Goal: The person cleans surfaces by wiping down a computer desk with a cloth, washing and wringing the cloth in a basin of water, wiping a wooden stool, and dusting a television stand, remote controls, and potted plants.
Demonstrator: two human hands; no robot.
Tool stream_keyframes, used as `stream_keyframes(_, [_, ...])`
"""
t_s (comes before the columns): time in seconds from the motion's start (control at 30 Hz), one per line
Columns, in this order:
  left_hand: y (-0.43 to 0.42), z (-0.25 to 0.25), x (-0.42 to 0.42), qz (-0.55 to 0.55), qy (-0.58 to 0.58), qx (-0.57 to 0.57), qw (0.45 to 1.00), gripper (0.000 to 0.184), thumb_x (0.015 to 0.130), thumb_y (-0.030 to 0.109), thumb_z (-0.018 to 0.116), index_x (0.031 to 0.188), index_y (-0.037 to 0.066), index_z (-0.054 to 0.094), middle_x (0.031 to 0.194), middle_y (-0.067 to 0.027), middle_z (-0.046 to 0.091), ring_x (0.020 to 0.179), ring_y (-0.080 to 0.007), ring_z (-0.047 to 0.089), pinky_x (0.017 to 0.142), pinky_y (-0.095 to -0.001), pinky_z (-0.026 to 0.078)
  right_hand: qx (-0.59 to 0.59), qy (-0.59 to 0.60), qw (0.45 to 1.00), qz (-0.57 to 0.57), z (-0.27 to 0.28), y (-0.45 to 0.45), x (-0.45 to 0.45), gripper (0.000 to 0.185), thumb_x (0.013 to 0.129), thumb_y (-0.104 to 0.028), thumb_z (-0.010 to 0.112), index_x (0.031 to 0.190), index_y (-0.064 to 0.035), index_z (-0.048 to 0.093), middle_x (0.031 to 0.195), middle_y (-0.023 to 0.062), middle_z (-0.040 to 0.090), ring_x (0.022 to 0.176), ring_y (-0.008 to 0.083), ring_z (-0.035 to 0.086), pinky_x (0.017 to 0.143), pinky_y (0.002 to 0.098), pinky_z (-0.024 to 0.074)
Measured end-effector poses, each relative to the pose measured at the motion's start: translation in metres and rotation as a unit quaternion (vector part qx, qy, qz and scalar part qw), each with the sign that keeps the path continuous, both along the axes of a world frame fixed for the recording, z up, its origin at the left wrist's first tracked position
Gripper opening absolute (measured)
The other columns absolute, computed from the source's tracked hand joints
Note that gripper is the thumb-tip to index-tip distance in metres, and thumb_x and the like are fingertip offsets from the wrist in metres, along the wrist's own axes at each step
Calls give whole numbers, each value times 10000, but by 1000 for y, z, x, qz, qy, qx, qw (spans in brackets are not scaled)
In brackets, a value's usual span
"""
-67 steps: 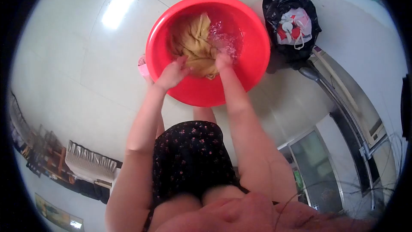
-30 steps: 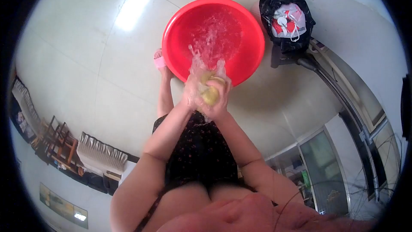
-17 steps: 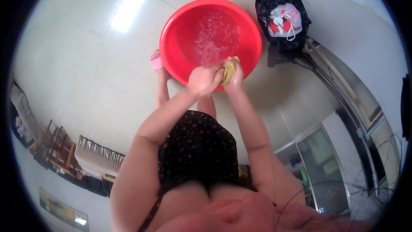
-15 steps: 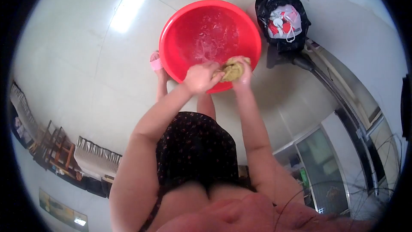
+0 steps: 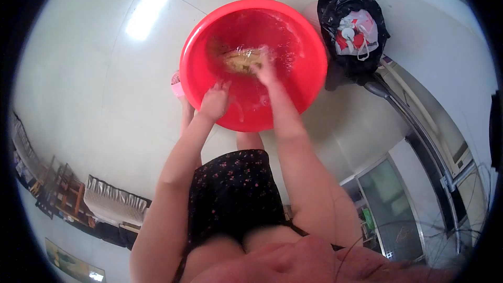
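A yellowish cloth (image 5: 242, 61) lies in water inside a large red basin (image 5: 309, 81) on the floor. My right hand (image 5: 265, 67) is at the cloth's right end, its fingers spread and touching or just over it; the fingertips are partly blurred by splashing water. My left hand (image 5: 215, 100) is over the near left side of the basin, below the cloth and apart from it, with its fingers extended and nothing in them.
Right of the basin stands a black bag (image 5: 380, 26) holding pink, red and white items. A grey metal tube (image 5: 414, 120) runs along the right side. My foot in a pink slipper (image 5: 177, 89) is left of the basin.
The cloth was squeezed between both my hands over the near rim; now it is down in the water. My hands have parted, the left moving left and the right moving farther in.
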State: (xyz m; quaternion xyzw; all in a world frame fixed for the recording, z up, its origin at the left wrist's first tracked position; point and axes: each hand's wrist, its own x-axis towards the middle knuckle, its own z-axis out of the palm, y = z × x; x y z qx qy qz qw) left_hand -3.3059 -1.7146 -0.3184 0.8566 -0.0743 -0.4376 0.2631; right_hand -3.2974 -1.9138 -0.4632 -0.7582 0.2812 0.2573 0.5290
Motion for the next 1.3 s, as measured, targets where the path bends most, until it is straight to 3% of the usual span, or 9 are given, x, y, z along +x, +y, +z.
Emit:
stream_keyframes(0.1, [0,3,-10,14,-33,-23,999,462,797,225,556,1173,-26,460,1124,-248,504,1002,-358,527,868,-403,430,96,101,990,38,-23,22,-13,483,875,-320,452,1307,-122,366,1313,191,390,1208,314,388,981,405,326])
stream_keyframes(0.17, [3,5,-11,40,-27,-42,998,454,800,221,555,1172,-20,460,1121,-238,509,992,-358,530,867,-404,429,-170,125,920,329,-2,4,2,405,897,-328,368,1153,-47,509,1134,156,554,1058,317,522,890,410,408])
stream_keyframes(0.23, [5,2,-9,62,-30,-60,996,445,803,216,555,1172,-14,460,1118,-228,515,983,-358,532,866,-405,429,-212,114,969,60,-27,-7,-6,373,887,-286,364,1066,-24,560,1043,122,601,940,311,578,815,396,454])
stream_keyframes(0.3, [5,-2,-9,146,49,-67,986,439,824,222,548,1190,1,449,1120,-224,523,997,-348,537,868,-382,431,-309,188,881,304,-16,-7,5,290,833,-179,470,1073,-40,555,1035,103,604,912,287,591,789,375,470])
stream_keyframes(0.4, [-4,-35,-26,399,186,-197,876,525,837,301,548,1281,69,392,1213,-254,448,1120,-338,464,931,-369,386,166,104,948,-250,28,-10,-21,502,721,14,568,1204,-31,439,1061,115,561,939,259,577,754,372,495])
stream_keyframes(0.73, [-30,9,26,607,175,-270,727,685,842,466,503,1350,56,295,1278,-200,409,1202,-283,390,999,-373,315,486,144,822,-259,363,-25,-38,671,608,-143,648,1210,42,417,1174,147,516,1085,266,511,964,369,383])
stream_keyframes(0.9, [-28,110,47,535,548,-471,437,531,915,412,374,1260,9,391,1239,-165,462,1127,-267,472,957,-403,386,534,101,808,-226,399,-36,-37,664,595,-145,688,1181,37,435,1131,144,534,1039,247,534,924,346,404])
stream_keyframes(1.07, [-33,139,44,511,500,-545,437,534,832,286,489,1266,-1,372,1216,-192,469,1089,-300,501,918,-413,429,115,-129,985,-17,388,-14,0,443,657,-28,619,1084,-17,504,1044,137,542,968,257,530,860,363,413])
stream_keyframes(1.3, [-52,165,46,557,547,-510,362,592,850,451,466,1259,27,401,1211,-176,472,1077,-323,494,939,-413,413,-251,-417,850,200,364,37,-2,425,666,-398,682,943,-106,548,1199,183,376,1081,409,399,920,499,329])
